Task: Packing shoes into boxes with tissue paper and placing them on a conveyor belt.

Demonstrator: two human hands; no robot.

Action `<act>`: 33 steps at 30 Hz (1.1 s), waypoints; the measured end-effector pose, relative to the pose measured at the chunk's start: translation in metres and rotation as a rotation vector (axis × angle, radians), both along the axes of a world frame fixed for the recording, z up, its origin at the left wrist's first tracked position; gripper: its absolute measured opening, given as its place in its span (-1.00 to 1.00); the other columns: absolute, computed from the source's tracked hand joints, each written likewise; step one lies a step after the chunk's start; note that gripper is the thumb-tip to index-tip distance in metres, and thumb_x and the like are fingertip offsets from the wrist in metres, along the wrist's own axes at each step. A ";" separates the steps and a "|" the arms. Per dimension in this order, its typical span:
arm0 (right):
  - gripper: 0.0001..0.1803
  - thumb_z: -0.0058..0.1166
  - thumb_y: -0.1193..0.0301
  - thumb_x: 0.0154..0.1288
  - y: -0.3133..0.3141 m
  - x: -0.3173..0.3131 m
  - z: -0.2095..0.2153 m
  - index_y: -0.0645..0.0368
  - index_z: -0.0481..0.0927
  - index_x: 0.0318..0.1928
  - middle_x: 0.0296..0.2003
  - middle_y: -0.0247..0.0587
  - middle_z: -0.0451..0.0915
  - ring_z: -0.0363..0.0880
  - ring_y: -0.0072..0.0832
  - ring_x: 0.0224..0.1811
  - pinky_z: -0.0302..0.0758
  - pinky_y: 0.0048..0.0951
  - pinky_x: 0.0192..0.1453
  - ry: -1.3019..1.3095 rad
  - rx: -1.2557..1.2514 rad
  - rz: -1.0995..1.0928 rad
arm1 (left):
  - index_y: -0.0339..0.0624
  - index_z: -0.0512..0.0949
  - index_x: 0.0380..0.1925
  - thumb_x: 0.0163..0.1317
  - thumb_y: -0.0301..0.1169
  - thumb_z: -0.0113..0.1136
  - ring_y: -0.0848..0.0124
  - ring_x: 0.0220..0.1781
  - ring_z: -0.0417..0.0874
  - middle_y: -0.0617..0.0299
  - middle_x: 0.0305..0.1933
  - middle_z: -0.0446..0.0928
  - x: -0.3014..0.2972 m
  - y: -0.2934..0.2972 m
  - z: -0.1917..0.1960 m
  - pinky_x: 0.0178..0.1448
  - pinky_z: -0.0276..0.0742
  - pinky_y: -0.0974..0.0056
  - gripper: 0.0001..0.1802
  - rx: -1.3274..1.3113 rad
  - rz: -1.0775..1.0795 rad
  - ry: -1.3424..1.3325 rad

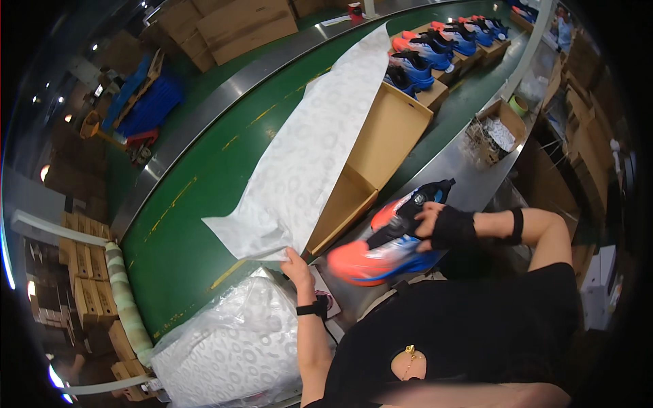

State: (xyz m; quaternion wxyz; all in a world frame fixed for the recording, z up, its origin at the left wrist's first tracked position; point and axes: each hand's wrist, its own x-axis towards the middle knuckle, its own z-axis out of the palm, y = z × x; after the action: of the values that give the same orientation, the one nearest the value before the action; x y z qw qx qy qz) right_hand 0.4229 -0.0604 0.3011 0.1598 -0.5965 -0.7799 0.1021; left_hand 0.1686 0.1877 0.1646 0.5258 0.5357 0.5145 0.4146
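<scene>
Left hand: my left hand pinches the near edge of the patterned paper sheet between thumb and fingers; a black band circles that wrist.
Right hand: my right hand, in a black wrap that leaves the fingers bare, grasps the pair of shoes around their upper parts.
Shoes: coral, white and blue with black collars, held over the metal ledge just in front of me; the nearer one is blurred.
Paper: white with grey rings, stretching from my left fingers away across the belt, partly over the open cardboard box.
Box: brown, its lid tilted up, to the right of the sheet.
Stack: more patterned paper under clear plastic, below my left hand.
Belt: the green belt runs away to the upper right.
Shoe row: similar shoes sit on brown boxes farther along.
Right edge: a carton of scraps, with a green tape roll just beside it.
</scene>
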 end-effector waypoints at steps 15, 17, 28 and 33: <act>-0.39 -0.10 0.05 0.06 0.220 -0.047 -0.040 0.30 0.33 -0.03 -0.24 0.14 0.49 0.49 -0.14 -0.16 0.39 -0.27 -0.06 0.388 -0.204 -0.692 | -0.51 0.26 -0.12 0.26 -0.39 -0.20 0.27 -0.31 0.46 -0.02 -0.24 0.41 -0.016 -0.005 0.051 -0.33 0.53 0.26 -0.66 0.232 -0.097 0.044; -0.41 -0.10 0.06 0.06 0.221 -0.051 -0.051 0.29 0.34 -0.03 -0.22 0.12 0.48 0.49 -0.15 -0.15 0.38 -0.26 -0.05 0.408 -0.199 -0.727 | -0.54 0.38 -0.32 0.23 -0.37 -0.16 0.08 -0.29 0.48 -0.21 -0.28 0.45 0.005 -0.012 0.105 -0.21 0.35 0.14 -0.68 0.267 -0.123 0.343; -0.50 -0.09 0.13 0.05 0.225 -0.046 -0.081 0.20 0.38 -0.05 -0.11 0.04 0.45 0.45 -0.20 -0.08 0.32 -0.20 0.02 0.485 -0.061 -1.047 | -0.36 0.36 -0.13 0.20 -0.27 -0.09 -0.04 0.16 0.23 -0.16 0.12 0.24 0.036 0.064 0.069 0.20 0.11 0.16 -0.63 0.471 -0.955 0.327; -0.53 -0.08 0.17 0.05 0.196 0.063 -0.072 0.17 0.40 -0.06 -0.07 0.01 0.43 0.43 -0.22 -0.04 0.30 -0.17 0.05 0.496 0.019 -1.274 | -0.20 0.40 -0.05 0.16 0.03 -0.14 0.03 0.19 0.23 -0.16 0.07 0.30 0.085 0.072 0.081 0.19 0.02 -0.16 -0.44 0.930 -0.824 0.693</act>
State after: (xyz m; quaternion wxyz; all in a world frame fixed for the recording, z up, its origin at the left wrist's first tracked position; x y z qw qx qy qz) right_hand 0.4856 0.1351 0.2293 0.3679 -0.8966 -0.2179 0.1150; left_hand 0.2532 0.2598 0.2459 0.1629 0.9566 0.1772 0.1644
